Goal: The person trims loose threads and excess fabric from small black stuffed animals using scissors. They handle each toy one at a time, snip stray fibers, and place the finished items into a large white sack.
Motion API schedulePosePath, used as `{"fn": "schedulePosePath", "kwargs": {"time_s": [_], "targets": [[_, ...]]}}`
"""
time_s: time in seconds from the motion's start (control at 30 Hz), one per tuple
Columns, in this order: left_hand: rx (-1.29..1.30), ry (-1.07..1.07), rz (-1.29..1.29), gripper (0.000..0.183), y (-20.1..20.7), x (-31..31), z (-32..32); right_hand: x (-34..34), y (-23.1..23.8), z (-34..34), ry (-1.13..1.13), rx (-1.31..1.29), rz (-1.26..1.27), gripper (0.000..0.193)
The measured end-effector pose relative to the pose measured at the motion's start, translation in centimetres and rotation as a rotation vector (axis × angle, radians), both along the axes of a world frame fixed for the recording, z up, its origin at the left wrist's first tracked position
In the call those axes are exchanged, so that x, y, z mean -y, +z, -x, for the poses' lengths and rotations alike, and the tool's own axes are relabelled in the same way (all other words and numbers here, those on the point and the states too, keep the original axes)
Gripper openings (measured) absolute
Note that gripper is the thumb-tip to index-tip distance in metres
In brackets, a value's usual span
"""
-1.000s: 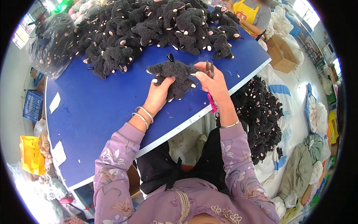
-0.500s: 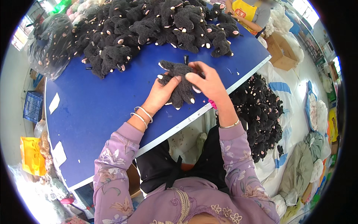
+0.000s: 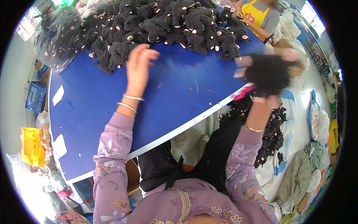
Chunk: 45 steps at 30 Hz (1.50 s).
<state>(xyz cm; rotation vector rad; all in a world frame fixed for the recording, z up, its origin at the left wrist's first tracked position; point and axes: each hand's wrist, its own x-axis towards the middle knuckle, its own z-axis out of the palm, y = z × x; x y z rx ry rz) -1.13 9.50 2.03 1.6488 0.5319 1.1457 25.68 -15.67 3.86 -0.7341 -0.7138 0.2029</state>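
Evidently, the fingers of the left hand (image 3: 138,69) are being held loosely extended, with nothing being gripped, just beside a heap of black plush animals (image 3: 167,22). At the right hand (image 3: 263,101), a single black plush toy (image 3: 267,71) is being smeared by blur near the blue table's (image 3: 112,112) right edge; whether it is being gripped or released cannot be told, since the fingers are being masked by blur and toy alike. Beside that wrist, a bright pink strip (image 3: 244,92) is being shown. Presumably the heap is being kept on the tabletop for easy reach, while a second pile (image 3: 274,138) is being kept off the bare floor by white sheeting (image 3: 288,95). Curly, fleece-like fur is being displayed by the heaped animals, with pink-lined ears and rounded pale tips; against the smooth tabletop, thin white thread scraps (image 3: 196,86) are being set off. Farther left, more toys are being contained by a bulging, translucent plastic bag (image 3: 59,44); at far right, a yellow apron (image 3: 257,15) is being worn by a co-worker
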Motion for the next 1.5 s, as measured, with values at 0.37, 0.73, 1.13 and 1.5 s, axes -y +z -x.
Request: {"fn": "schedulePosePath", "kwargs": {"time_s": [0.37,0.73,1.13,1.5], "targets": [[-0.466,0.797,-0.569,0.059,-1.5,-8.0,5.1,-6.3,-0.6,6.3,0.270,-0.058,0.768,0.026],[-0.472,-0.136,-0.657,0.054,-1.2,1.6,1.3,-10.1,-3.5,8.7,0.216,0.062,0.791,0.017],[-0.670,0.511,-0.290,0.054,1.9,-23.8,9.1,-10.0,-4.1,8.9,0.268,0.071,0.767,0.021],[-0.894,0.535,-0.619,0.039,-2.4,-8.3,2.0,-8.1,-2.2,9.9,0.083,0.505,0.943,0.030]]}}
